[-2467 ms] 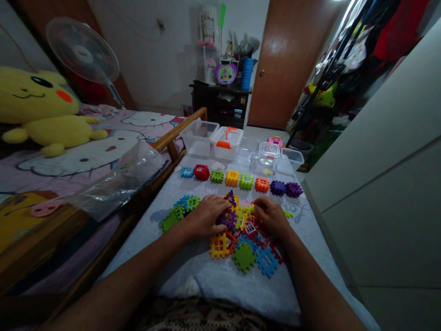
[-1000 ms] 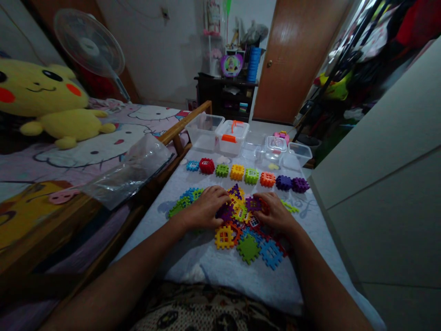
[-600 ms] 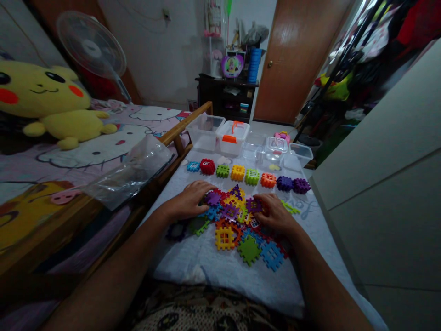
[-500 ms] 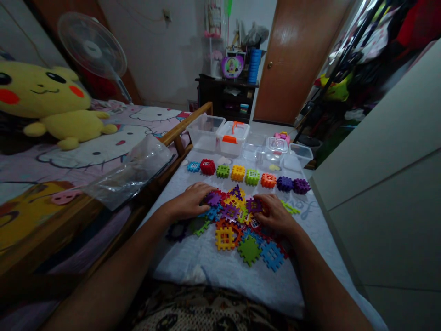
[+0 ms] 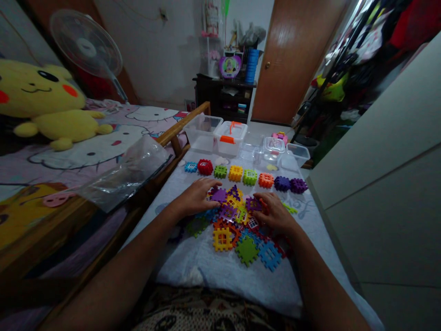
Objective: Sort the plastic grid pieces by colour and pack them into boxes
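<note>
Between half-closed fingers [image 5: 211, 182] mid-frame: a plain purple tile [image 5: 219, 196] in the left hand [image 5: 197, 197], a windowed purple tile [image 5: 252, 200] in the right hand [image 5: 274, 211]. Probably light, stiff; best pinched by notched edges.

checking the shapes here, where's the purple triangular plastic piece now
In the head view, the purple triangular plastic piece lies slightly right of centre, between the left hand and right hand, next to yellow plastic pieces.

Cloth-covered table [image 5: 262, 289]: heaped toothed tiles [image 5: 241, 215], block row [image 5: 250, 177], clear bins [image 5: 225, 148] behind.
</note>
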`<state>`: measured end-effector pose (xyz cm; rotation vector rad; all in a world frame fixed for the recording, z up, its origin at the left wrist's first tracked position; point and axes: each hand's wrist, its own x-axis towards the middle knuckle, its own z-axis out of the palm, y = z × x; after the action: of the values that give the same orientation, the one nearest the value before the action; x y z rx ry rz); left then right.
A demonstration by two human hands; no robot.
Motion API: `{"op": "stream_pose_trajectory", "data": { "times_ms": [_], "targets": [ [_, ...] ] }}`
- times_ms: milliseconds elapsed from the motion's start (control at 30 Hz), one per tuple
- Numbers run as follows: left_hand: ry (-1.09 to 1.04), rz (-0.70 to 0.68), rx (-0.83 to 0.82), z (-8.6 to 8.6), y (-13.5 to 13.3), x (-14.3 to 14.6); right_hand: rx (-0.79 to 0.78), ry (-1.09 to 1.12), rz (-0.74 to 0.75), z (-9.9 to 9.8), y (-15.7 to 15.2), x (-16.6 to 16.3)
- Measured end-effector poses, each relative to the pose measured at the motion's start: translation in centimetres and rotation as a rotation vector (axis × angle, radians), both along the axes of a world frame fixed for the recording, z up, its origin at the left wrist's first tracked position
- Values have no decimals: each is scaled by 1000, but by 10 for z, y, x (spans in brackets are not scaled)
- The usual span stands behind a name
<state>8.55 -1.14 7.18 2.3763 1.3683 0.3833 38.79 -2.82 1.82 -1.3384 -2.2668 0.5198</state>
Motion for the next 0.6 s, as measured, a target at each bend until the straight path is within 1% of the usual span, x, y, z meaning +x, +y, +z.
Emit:
{"op": "stream_pose_trajectory", "data": {
  "times_ms": [100, 200, 267, 333, 467, 600],
  "targets": [
    [-73, -36, 45, -4, -8, 31, 32, 55, -30, -2, 1, 4],
    [-37, -98, 81, -11, -16, 63, 66, 110, -71, -3, 3, 9],
    [-14, -107, 96, -16, -20, 77, 78, 131, -88, -3, 4, 13],
    [0, -99, 94, -20, -22, 84, 87, 145, -101, -2, 4, 16],
    [18, -80, 87, -24, -22, 85, 105, 176, -107, 2, 3, 17],
    [-8, -98, 87, -27, -22, 80, 76, 197, -15, 7, -2, 8]
  ]
}}
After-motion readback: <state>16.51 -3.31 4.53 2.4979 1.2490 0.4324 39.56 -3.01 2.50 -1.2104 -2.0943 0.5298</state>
